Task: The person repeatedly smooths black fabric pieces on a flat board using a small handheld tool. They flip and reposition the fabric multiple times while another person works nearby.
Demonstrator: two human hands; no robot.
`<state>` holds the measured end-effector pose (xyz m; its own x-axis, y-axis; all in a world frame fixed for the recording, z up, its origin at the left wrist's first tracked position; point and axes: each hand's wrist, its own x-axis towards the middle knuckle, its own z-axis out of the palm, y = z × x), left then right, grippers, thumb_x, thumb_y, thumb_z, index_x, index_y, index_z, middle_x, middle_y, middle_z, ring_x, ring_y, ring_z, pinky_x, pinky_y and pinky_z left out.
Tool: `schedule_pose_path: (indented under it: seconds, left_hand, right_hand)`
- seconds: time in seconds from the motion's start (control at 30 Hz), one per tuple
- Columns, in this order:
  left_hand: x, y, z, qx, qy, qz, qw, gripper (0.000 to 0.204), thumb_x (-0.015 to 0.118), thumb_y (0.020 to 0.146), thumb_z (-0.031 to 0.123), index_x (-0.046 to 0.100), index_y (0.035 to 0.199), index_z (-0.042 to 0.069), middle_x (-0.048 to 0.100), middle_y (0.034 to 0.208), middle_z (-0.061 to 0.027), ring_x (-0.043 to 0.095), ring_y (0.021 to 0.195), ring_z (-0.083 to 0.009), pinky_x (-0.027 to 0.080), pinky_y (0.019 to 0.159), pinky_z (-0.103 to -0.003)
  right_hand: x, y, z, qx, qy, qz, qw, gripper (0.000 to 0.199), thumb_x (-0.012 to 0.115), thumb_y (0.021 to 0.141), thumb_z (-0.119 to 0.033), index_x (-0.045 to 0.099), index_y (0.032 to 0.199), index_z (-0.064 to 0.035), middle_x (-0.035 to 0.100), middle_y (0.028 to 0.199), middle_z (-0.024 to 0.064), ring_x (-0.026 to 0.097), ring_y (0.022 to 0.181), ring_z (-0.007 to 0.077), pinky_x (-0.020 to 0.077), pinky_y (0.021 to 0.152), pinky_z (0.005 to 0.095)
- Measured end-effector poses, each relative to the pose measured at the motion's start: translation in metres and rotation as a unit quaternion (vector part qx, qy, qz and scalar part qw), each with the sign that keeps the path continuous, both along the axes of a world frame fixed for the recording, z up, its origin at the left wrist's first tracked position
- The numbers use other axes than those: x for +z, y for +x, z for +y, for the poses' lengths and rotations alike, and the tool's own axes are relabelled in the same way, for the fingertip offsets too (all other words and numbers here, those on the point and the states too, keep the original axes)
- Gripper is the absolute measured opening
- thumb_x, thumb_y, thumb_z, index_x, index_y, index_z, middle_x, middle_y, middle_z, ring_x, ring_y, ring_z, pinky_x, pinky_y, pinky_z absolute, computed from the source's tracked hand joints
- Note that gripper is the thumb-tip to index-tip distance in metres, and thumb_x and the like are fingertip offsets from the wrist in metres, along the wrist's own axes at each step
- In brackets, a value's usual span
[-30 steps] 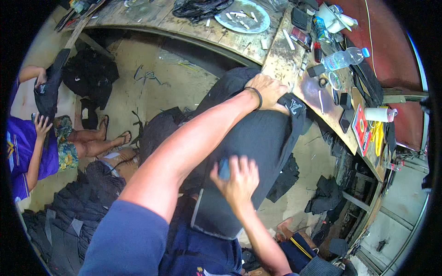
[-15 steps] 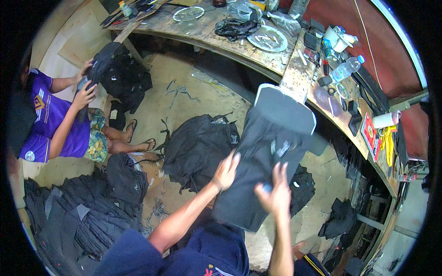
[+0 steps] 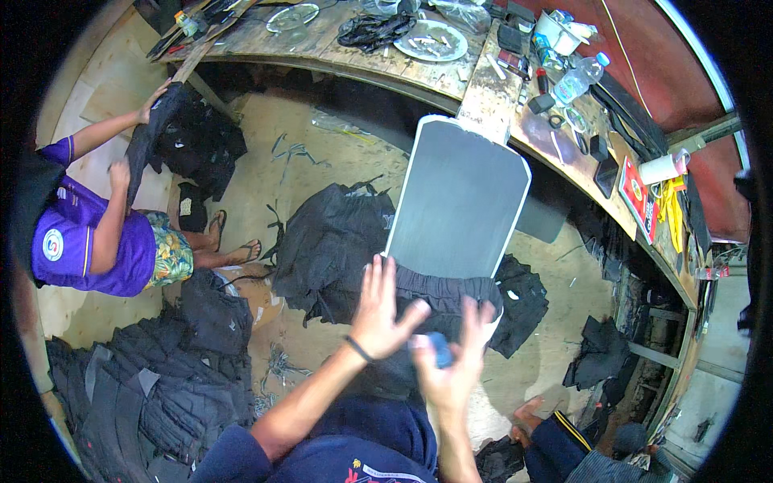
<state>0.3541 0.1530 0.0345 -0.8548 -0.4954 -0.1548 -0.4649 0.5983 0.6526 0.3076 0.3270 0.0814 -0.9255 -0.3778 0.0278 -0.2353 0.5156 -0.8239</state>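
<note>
Left hand (image 3: pixel 378 310), lower centre of the frame: fingers spread wide, nothing grasped, palm laid against the bunched dark garment (image 3: pixel 447 294); a dark band is worn at the wrist. Right hand (image 3: pixel 455 358), just right of it: fingers extended upward toward the garment's lower edge, a small blue object (image 3: pixel 440 349) pinched between thumb and fingers. The garment is gathered around the lower end of a flat grey board (image 3: pixel 459 201), which is seen tilted toward the upper centre. Dark garments are heaped on the floor at centre left (image 3: pixel 330 241) and lower left (image 3: pixel 153 394). A seated person in a purple shirt (image 3: pixel 84 241) is placed at far left. A cluttered wooden workbench (image 3: pixel 483 84) is set along the upper edge.
</note>
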Motion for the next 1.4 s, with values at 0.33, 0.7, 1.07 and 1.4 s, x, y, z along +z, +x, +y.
schedule_pose_path:
  seconds: [0.33,0.7,1.07,1.4]
  left_hand:
    - [-0.035,-0.194,-0.092,0.142,-0.083,0.042,0.985,0.145,0.084,0.074,0.080,0.007,0.178,0.014,0.016,0.179,-0.0323,0.018,0.165,-0.0520,0.016,0.129,-0.071]
    - [-0.024,-0.321,-0.126,0.014,-0.224,0.101,0.969,0.135,0.077,0.064,0.092,0.039,0.171,0.018,0.016,0.182,-0.0242,0.007,0.170,-0.0403,-0.007,0.125,-0.081]
    - [-0.021,-0.392,-0.170,-0.194,-0.192,0.009,0.962,0.088,0.063,0.080,0.094,0.086,0.095,0.011,0.082,0.091,-0.0181,0.081,0.087,-0.0364,0.064,0.075,-0.049]
    - [-0.025,-0.395,-0.171,-0.197,-0.182,0.016,0.963,0.089,0.061,0.082,0.095,0.087,0.098,0.011,0.081,0.090,-0.0187,0.080,0.088,-0.0379,0.064,0.078,-0.051]
  right_hand:
    - [-0.017,-0.181,-0.036,-0.004,0.039,0.016,0.999,0.100,0.082,0.091,-0.056,0.042,0.170,-0.0103,0.037,0.171,0.0342,0.037,0.160,0.0456,0.0335,0.129,0.0504]
    - [-0.003,-0.241,-0.071,-0.103,0.066,0.079,0.989,0.068,0.091,0.085,-0.053,0.074,0.117,0.0041,0.075,0.112,0.0247,0.071,0.108,0.0467,0.0575,0.093,0.0503]
    - [-0.049,-0.318,-0.134,0.120,0.133,0.259,0.949,0.035,0.089,0.078,-0.030,0.069,0.092,-0.0038,0.062,0.089,0.0141,0.063,0.086,0.0352,0.0541,0.074,0.0487]
    - [-0.023,-0.241,-0.086,0.197,0.161,0.178,0.951,0.031,0.087,0.078,-0.030,0.066,0.085,-0.0071,0.059,0.084,0.0111,0.060,0.079,0.0329,0.0485,0.069,0.0457]
